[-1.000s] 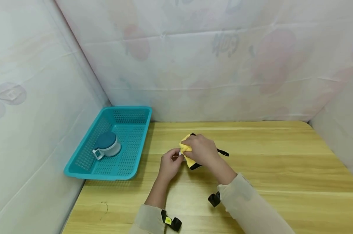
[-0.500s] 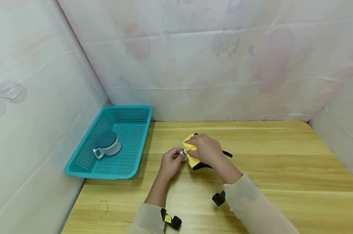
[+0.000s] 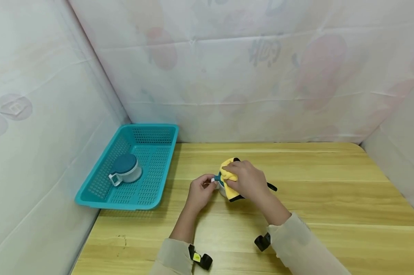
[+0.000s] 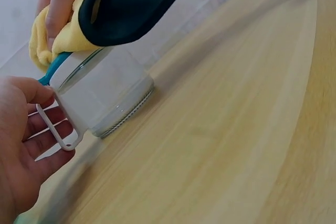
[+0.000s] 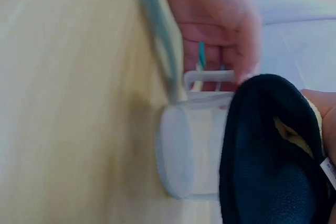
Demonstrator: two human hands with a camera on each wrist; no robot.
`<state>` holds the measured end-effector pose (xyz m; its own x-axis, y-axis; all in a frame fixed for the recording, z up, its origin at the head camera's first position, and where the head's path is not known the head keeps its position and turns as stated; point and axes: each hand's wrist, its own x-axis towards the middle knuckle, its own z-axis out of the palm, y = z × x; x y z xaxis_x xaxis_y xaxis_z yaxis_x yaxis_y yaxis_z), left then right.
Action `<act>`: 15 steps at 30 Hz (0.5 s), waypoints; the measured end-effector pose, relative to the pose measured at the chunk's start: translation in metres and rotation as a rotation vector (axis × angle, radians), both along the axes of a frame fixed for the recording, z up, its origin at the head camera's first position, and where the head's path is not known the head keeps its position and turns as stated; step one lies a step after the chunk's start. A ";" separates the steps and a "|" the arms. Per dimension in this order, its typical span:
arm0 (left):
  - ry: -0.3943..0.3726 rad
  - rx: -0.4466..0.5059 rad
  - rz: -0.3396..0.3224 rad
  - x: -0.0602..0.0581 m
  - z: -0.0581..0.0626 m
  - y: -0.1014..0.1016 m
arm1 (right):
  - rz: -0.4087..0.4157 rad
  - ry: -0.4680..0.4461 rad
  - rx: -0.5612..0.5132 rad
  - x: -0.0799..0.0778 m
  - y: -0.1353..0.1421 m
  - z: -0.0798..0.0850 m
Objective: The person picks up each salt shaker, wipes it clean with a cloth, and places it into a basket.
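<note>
My left hand (image 3: pixel 199 193) holds the white loop handle (image 4: pixel 51 128) of a clear glass jar (image 4: pixel 105 95), thumb on top and fingers behind it. The jar stands upright on the table; its teal lid (image 3: pixel 217 178) shows only at the handle side. Gripped in my right hand (image 3: pixel 249 180) is a bunched cloth (image 3: pixel 229 175), yellow on one face and dark on the other (image 5: pixel 270 166), with a black loop at one end. It lies over the jar's top, hiding most of the lid. Right fingertips press into the yellow face.
A teal perforated basket (image 3: pixel 170 164) stands on the left of the wooden table (image 3: pixel 313 183). Inside it sits a second jar (image 3: pixel 126 168) with a blue-teal lid and white handle. Printed fabric walls (image 3: pixel 227 76) rise behind the table and at its sides.
My right hand and the cloth have moved to the right across the jar, so the lid's handle-side edge and part of the glass now show. My left hand keeps its place at the handle.
</note>
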<state>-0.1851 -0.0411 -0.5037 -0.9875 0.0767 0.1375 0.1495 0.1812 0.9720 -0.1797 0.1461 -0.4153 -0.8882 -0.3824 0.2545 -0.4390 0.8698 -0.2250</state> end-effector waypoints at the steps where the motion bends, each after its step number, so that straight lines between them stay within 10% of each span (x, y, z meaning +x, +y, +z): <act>1: 0.001 0.000 0.002 0.001 0.000 0.000 | -0.002 0.023 -0.005 0.002 0.000 -0.002; 15: -0.034 0.011 0.013 -0.001 0.000 0.001 | -0.044 0.007 -0.203 0.006 0.029 -0.017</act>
<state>-0.1864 -0.0399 -0.5041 -0.9925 0.0629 0.1049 0.1143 0.1723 0.9784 -0.1740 0.1756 -0.4320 -0.9007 -0.2838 0.3290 -0.4041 0.8252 -0.3946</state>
